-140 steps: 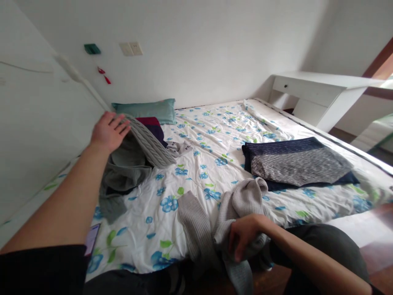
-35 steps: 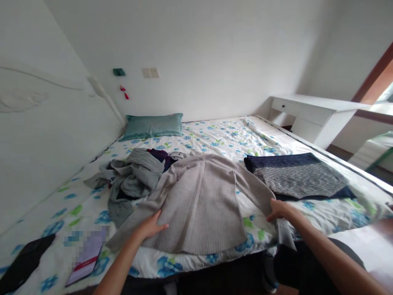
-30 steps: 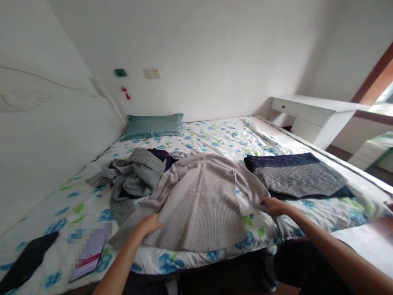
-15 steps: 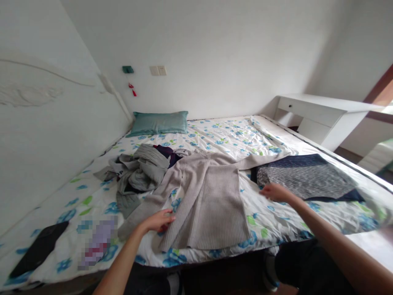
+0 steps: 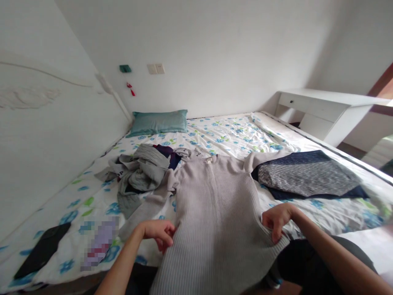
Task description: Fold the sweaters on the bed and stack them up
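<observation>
A light grey ribbed sweater lies spread on the flowered bed sheet, its neckline away from me and its lower part hanging over the bed's near edge. My left hand pinches the sweater's left side edge. On the right side, my right hand grips the fabric and pulls it outward. One sleeve stretches right to a folded grey and navy garment; the other runs down to the left, beside a heap of grey clothes.
A green pillow rests by the wall. At the near left of the bed lie a black flat object and a blurred lilac item. A white desk stands beyond the bed's right side.
The sweater has opened out flat and its lower part has come toward me, over the bed's edge. My right hand has moved down and taken hold of its right side.
</observation>
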`<state>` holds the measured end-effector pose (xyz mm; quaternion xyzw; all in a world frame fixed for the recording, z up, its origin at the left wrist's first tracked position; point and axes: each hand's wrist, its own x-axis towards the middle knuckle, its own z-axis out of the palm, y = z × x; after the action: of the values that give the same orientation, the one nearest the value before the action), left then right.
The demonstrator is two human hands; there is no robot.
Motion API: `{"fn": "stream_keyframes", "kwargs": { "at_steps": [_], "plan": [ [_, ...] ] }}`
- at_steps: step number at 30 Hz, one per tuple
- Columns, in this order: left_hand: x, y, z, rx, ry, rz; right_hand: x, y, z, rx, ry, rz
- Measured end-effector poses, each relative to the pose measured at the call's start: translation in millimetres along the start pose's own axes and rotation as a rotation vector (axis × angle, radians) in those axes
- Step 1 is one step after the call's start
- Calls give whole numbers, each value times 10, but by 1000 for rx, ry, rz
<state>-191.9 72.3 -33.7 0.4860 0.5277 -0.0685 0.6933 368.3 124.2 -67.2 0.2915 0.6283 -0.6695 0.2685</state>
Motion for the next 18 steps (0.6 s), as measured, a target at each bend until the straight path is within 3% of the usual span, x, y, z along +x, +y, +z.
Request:
{"fn": "stream_keyframes", "kwargs": {
  "at_steps": [2,4,7,10,14,18],
  "plan": [
    [43,-56,-1,-86,117,-23,-21,90,48,107,50,38],
    [133,-109,-25,-256,350,-9,-7,185,32,142,171,111],
    [291,-114,-86,-664,706,104,-91,313,-193,121,472,120],
    [408,-39,-166,-1146,967,196,-306,426,-570,228,838,29],
    [418,51,-362,-1393,1141,147,-541,589,-989,488,1238,-109],
    [286,80,-661,-1348,1262,229,-610,764,-1220,770,1391,-343]
  ]
}}
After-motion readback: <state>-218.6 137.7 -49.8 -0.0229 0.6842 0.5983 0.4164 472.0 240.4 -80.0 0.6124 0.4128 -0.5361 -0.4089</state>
